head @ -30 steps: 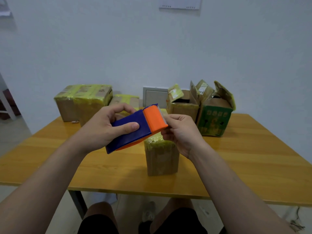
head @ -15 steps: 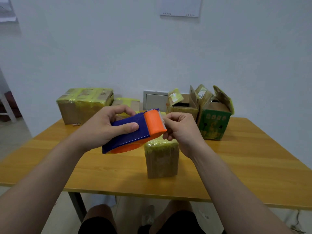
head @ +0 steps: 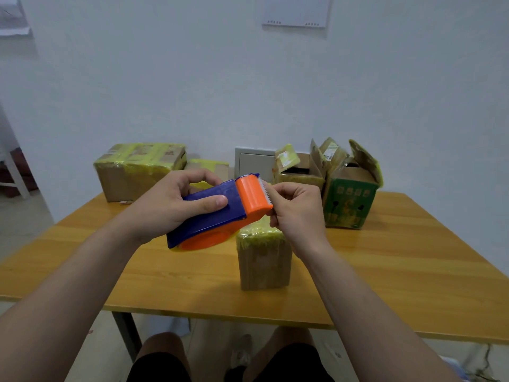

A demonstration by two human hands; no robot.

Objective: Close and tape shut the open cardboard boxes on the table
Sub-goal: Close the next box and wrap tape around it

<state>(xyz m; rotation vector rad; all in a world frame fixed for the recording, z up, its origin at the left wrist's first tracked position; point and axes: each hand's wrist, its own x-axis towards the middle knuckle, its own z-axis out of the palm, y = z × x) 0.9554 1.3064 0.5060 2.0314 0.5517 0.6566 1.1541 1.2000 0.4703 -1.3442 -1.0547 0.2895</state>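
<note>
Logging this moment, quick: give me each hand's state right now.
Left hand: holds the tape dispenser, fingers curled round its blue body.
Right hand: fingers pinch the dispenser's toothed orange end; tape there cannot be told.

A white panel point(head: 254, 164) stands against the wall point(head: 385, 78) behind the middle of the table's point(head: 385, 271) far edge. A paper sheet point(head: 296, 11) hangs high above it, another point(head: 12, 20) at the upper left. Below the near edge a shoe point(head: 241, 351) rests on the floor point(head: 212, 343).

Small box point(head: 264, 260) sitting centre-front on counter point(head: 399, 271); open boxes point(head: 349, 199) standing behind-right, sealed boxes point(head: 140, 169) sitting behind-left.
</note>
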